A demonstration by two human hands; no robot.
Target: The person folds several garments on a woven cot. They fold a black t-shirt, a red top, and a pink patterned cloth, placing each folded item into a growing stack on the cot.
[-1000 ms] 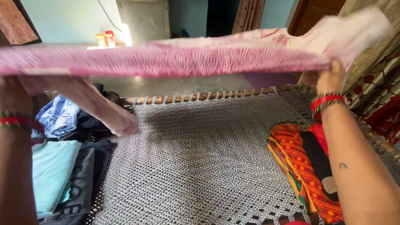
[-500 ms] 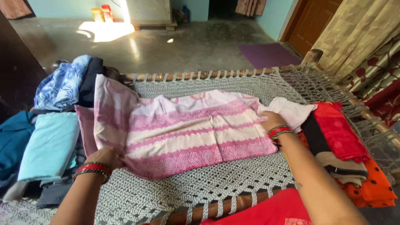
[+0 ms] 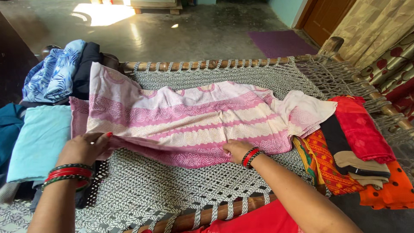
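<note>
A pink and white patterned garment (image 3: 189, 116) lies spread across a woven rope cot (image 3: 142, 190). My left hand (image 3: 84, 149) grips the garment's near left edge and lifts it slightly off the cot. My right hand (image 3: 235, 149) pinches the near lower edge around the middle of the garment. Both wrists wear red and green bangles. The garment's right sleeve (image 3: 308, 113) rests over a pile of clothes on the right.
Folded light-blue cloth (image 3: 41, 140), a blue printed garment (image 3: 54, 75) and dark clothes sit at the left. A stack of red (image 3: 360, 129), orange, black and beige folded clothes lies at the right. The cot's wooden rail (image 3: 202, 64) runs along the far side; a purple mat (image 3: 280, 43) lies on the floor.
The garment went from being held stretched in the air to lying flat on the cot. My right hand moved from its right end to the near middle edge; my left hand now lifts the near left edge.
</note>
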